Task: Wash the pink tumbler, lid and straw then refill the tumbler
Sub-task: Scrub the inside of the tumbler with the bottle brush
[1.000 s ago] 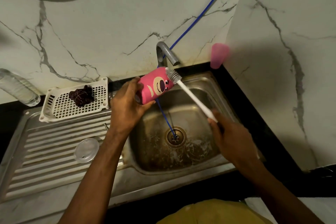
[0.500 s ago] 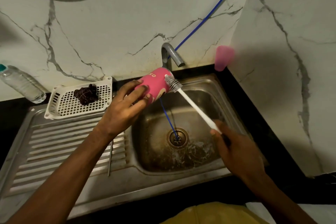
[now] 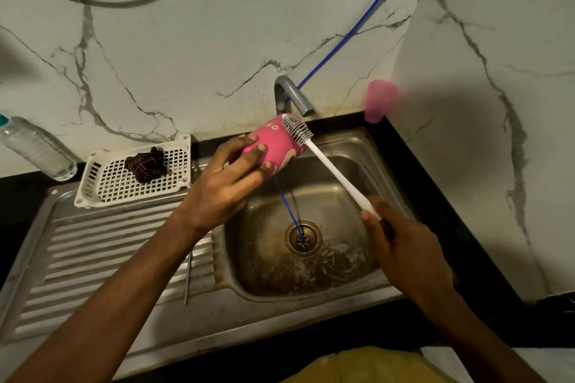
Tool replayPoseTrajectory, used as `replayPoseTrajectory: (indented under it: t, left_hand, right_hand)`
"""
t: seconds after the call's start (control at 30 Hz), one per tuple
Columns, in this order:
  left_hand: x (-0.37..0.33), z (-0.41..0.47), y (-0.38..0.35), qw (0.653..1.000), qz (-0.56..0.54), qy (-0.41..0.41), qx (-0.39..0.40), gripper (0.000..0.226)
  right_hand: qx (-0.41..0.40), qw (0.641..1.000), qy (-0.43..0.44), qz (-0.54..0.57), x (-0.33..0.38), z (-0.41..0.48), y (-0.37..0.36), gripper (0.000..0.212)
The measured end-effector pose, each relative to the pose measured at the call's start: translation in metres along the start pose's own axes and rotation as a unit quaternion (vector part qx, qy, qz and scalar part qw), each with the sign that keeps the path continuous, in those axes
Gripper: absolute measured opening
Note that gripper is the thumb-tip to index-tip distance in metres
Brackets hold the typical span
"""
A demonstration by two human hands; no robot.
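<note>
Gripping a smooth pink cylindrical tumbler (image 3: pixel 277 146) sideways in the left hand (image 3: pixel 224 186) above the dull steel sink (image 3: pixel 311 202); clasping in the right hand (image 3: pixel 401 246) a white plastic brush (image 3: pixel 336 174), bristly head at the rim.

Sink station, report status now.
Left hand grips pink tumbler over sink. Right hand holds brush, bristles at its rim. Tap close above, blue hose beneath.

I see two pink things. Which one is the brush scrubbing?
The pink tumbler with writing, which the left hand holds sideways over the sink, brush head at its mouth. The plain pink thing in the corner is untouched.
</note>
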State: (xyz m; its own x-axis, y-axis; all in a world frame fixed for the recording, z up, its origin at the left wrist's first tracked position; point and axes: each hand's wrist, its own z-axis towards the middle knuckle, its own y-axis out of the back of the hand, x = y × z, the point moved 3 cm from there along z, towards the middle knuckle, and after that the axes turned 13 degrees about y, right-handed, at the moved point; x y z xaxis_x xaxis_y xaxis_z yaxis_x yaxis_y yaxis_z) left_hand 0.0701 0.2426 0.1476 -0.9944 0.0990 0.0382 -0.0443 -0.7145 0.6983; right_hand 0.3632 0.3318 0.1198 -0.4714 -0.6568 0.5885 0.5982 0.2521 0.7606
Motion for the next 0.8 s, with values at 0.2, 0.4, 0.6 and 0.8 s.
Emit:
replayPoseTrajectory:
  t: [0.2, 0.4, 0.6, 0.8]
  left_hand:
    - [-0.008, 0.01, 0.002, 1.0, -0.017, 0.01, -0.024, 0.024]
    - [-0.01, 0.001, -0.007, 1.0, -0.021, 0.016, -0.015, 0.029]
    - [-0.008, 0.001, -0.007, 0.999, -0.03, 0.024, -0.025, 0.025]
    - [-0.012, 0.0, -0.008, 0.999, -0.034, 0.03, -0.025, 0.028]
  right_hand:
    - [-0.005, 0.999, -0.051, 0.003, -0.001, 0.003, 0.0, 0.049]
    - [-0.006, 0.998, -0.049, 0.036, 0.003, 0.002, 0.004, 0.046]
    - [0.009, 0.999, -0.001, 0.05, 0.018, -0.014, 0.008, 0.038]
    - [0.041, 0.998, 0.016, 0.044, 0.028, -0.026, 0.011, 0.043]
